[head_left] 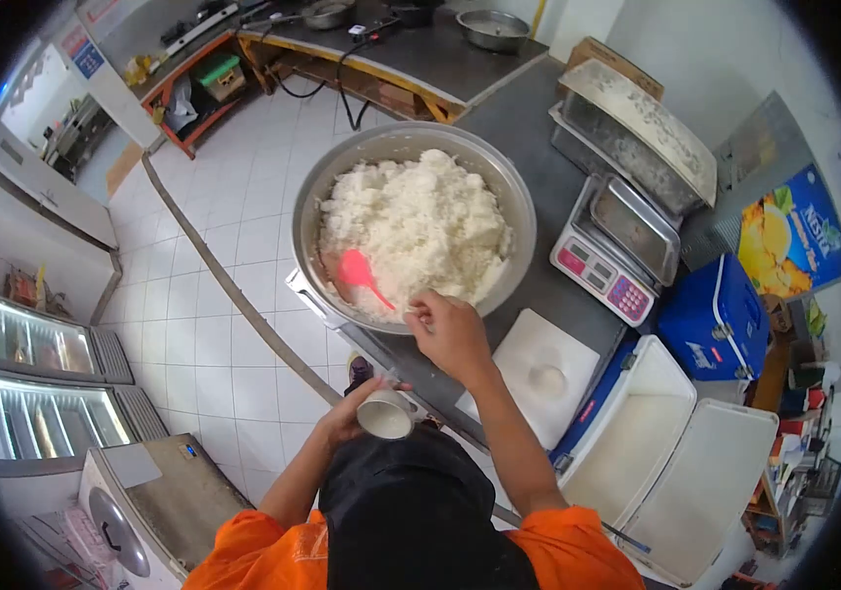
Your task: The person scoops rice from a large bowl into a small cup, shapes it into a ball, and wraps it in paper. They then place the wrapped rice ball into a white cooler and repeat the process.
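Fingers of my right hand [445,329] are bent and drawn together at the near edge of a large round metal pot [523,192]; whether they pinch anything, I cannot tell. White cooked rice [416,211] is heaped in the pot, just beyond my fingertips. A pink spoon [356,267] lies on the rice at the left near side, its wide end away from me and its thin handle pointing back to end just beside those fingers.

My left hand [344,418] grasps a whitish mug [386,417], fingers wrapped around its left side. The mug is nearer my body than the pot, apart from it, with its round opening facing up toward me. Its inside looks pale; what it holds, if anything, is unclear.

The pot rests on a dark grey table [529,270]. To the right of my right forearm lies a flat white slab [544,372] with a shallow round hollow. Farther right and beyond it, a scale [601,267] with a pink keypad and a metal tray stands near a blue cooler [714,320]. Nearer me on the right is an open white-lined chest [632,433]. Pale tiles cover the floor [234,285] at left. Orange sleeves [578,546] and a black garment [401,511] fill the bottom.
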Demonstrator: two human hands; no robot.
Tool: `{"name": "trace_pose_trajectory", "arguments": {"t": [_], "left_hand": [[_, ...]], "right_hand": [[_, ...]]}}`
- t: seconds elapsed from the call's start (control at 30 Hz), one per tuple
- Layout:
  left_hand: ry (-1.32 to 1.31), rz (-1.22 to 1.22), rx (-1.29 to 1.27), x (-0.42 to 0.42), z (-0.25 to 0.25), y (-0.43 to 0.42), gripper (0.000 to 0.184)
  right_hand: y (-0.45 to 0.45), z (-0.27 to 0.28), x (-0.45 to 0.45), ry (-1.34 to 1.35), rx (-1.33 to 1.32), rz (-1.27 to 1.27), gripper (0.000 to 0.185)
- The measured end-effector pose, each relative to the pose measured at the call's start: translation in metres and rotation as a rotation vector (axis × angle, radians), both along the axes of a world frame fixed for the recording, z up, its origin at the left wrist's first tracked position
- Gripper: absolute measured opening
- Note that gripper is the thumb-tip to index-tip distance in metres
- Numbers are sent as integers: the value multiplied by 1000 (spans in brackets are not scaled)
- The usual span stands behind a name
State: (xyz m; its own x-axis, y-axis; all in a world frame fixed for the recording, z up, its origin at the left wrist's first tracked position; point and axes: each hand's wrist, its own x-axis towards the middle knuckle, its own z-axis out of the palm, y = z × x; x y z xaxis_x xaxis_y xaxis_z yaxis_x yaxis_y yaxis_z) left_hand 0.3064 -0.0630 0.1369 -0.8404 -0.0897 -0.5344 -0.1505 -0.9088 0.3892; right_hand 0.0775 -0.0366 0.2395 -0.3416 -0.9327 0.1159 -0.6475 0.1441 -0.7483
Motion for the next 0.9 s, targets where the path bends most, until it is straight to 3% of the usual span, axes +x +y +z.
{"name": "trace_pose_trajectory", "arguments": {"t": [0.03,0.1,0.2,0.27,0.33,0.43,0.5,0.53,0.6,0.63,0.7,0.77,0.9], "left_hand": [[-28,77,7,12,1,-5,65],[-27,181,54,33,3,-21,66],[38,312,186,73,-8,-53,69],[-13,408,66,98,-8,-83,69],[-20,492,116,118,-7,-115,67],[-219,661,53,122,5,-168,66],[-142,696,-149,105,4,-209,57],[-135,687,-144,96,4,-226,57],[-198,645,-488,71,5,-255,54],[-192,643,-478,55,17,-265,54],[-457,720,-402,28,46,-277,57],[-410,714,-422,13,34,-281,59],[-378,650,-595,-12,-6,-280,49]], "right_hand": [[-32,-7,9,3,5,8,27],[-89,-35,24,351,196,176,17],[-134,-56,39,503,342,256,13],[-150,-60,40,533,362,264,13],[-169,-51,43,556,386,283,14],[-201,-38,45,625,580,230,15],[-226,-57,36,726,887,431,22],[-231,-65,33,729,895,421,22],[-236,-75,24,451,1068,439,26],[-235,-54,26,455,1078,435,26],[-232,11,34,492,1021,203,25],[-237,16,16,572,742,-113,24],[-272,-13,-11,685,551,-259,24]]}}
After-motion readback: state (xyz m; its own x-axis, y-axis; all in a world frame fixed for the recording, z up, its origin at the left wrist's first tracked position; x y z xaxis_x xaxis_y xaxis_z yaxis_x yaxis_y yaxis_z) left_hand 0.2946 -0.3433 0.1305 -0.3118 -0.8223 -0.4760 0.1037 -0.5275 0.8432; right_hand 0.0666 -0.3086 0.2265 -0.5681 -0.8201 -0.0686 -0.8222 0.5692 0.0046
